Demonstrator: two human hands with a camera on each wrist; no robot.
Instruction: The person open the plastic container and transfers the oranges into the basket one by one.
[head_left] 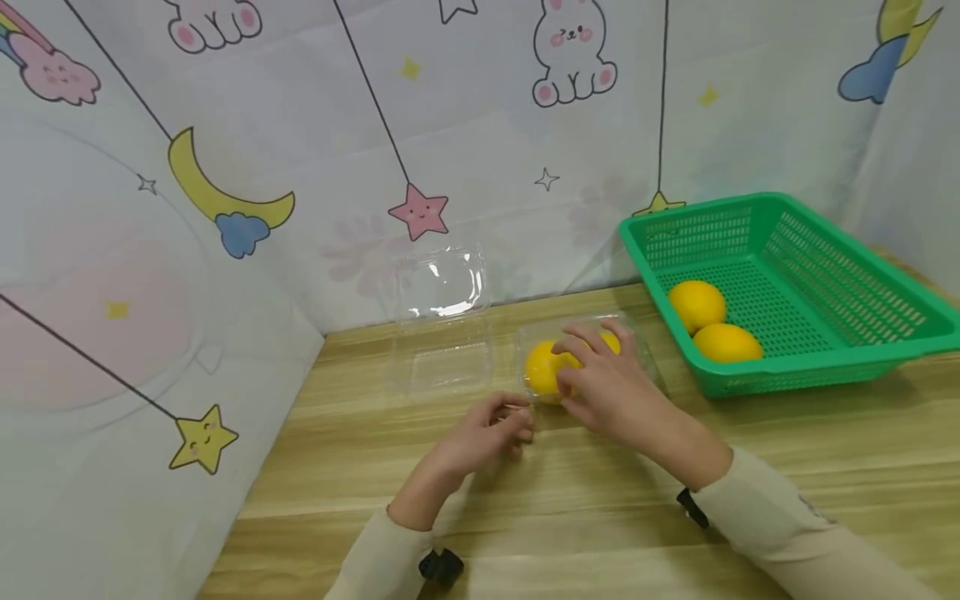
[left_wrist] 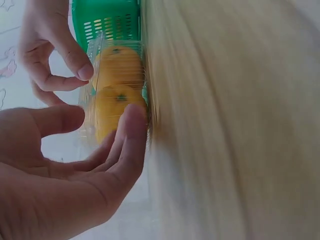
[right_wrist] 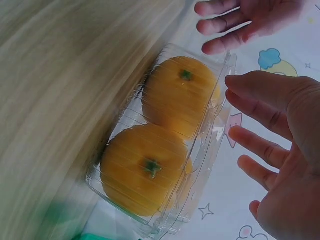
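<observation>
A clear plastic clamshell box [right_wrist: 210,145] with its lid down stands on the table. Through its ribbed wall show two oranges [right_wrist: 145,167] with green stem ends, side by side; more orange skin shows behind them. Over the lid hovers my right hand [head_left: 611,383], fingers spread and slightly bent, thumb and fingertips close to the lid's edge in the right wrist view. My left hand [head_left: 480,437] is at the box's near left corner, loosely bent, with a gap between thumb and fingers. In the left wrist view its fingertips overlap the box's end.
A second clear clamshell box [head_left: 442,367] stands with its lid raised at the back left. To the right is a green perforated basket [head_left: 817,362] with two oranges [head_left: 697,306] in its left end. A cartoon-printed cloth [head_left: 495,150] hangs behind and left of the wooden table [head_left: 337,467].
</observation>
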